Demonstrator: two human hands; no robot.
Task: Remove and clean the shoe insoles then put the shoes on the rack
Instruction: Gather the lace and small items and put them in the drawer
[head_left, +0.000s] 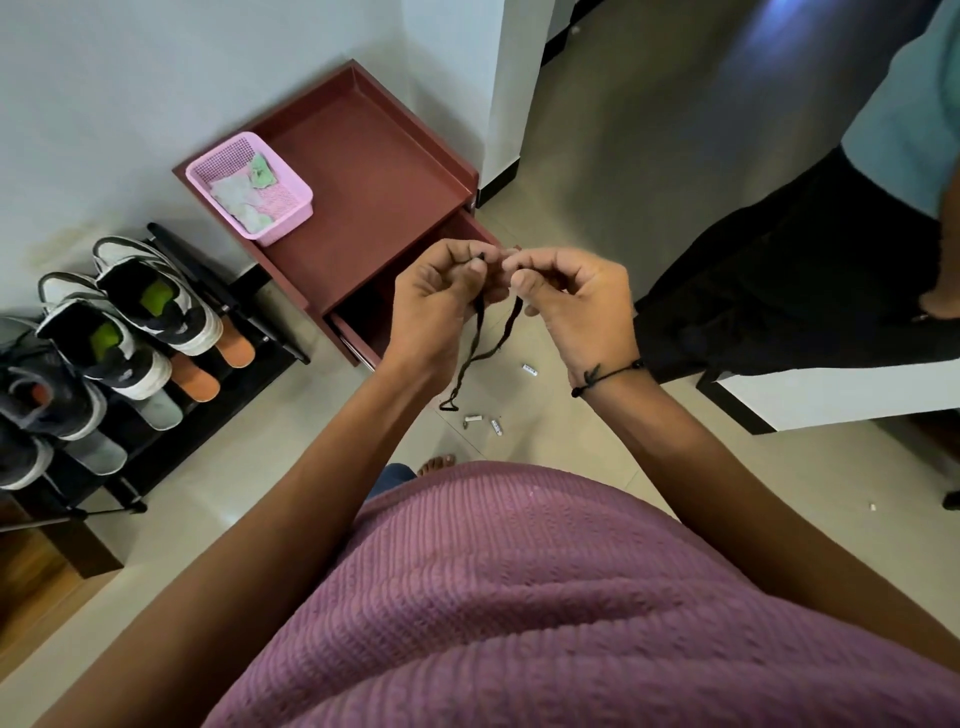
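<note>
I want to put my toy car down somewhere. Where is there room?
The dark red cabinet top has bare room to the right of the pink plastic basket. The black shoe rack is crowded with sneakers and sandals. Small white bits litter the floor tiles below the hands.

Maroon cabinet (374, 171), pink basket (249, 187), ribbed mauve shirt (545, 597), black-and-white shoes (156, 296) with lime-green insoles (155, 299), dark cord (480, 353).

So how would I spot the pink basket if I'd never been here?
Find the dark red cabinet against the white wall, right of the shoe rack. The pink basket sits on its top, at the left corner. It is the only pink mesh thing there, with cloths inside.
</note>
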